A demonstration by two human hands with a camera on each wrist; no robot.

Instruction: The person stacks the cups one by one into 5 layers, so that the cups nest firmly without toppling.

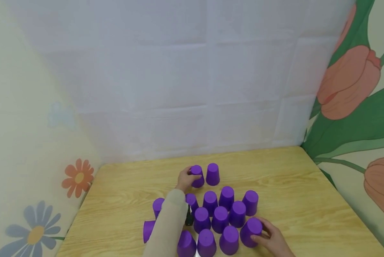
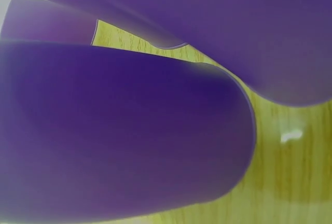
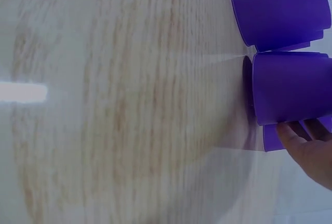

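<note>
Upside-down purple cups stand in rows on the wooden table. At the back, my left hand (image 1: 184, 179) grips one purple cup (image 1: 197, 171) between thumb and fingers, just left of another upturned cup (image 1: 213, 175). My right hand (image 1: 273, 240) holds the cup (image 1: 250, 230) at the right end of the front row, thumb on its near side. The right wrist view shows that cup (image 3: 290, 86) with its rim slightly off the table surface, and the fingertips against its side. Large purple cups (image 2: 124, 136) fill the left wrist view; the left hand is hidden there.
Left of the group, partly behind the left sleeve (image 1: 169, 221), one cup (image 1: 148, 231) lies on its side and another (image 1: 158, 206) stands upturned. A white sheet (image 1: 166, 82) hangs behind the table (image 1: 114, 200). Flower-patterned walls flank both sides.
</note>
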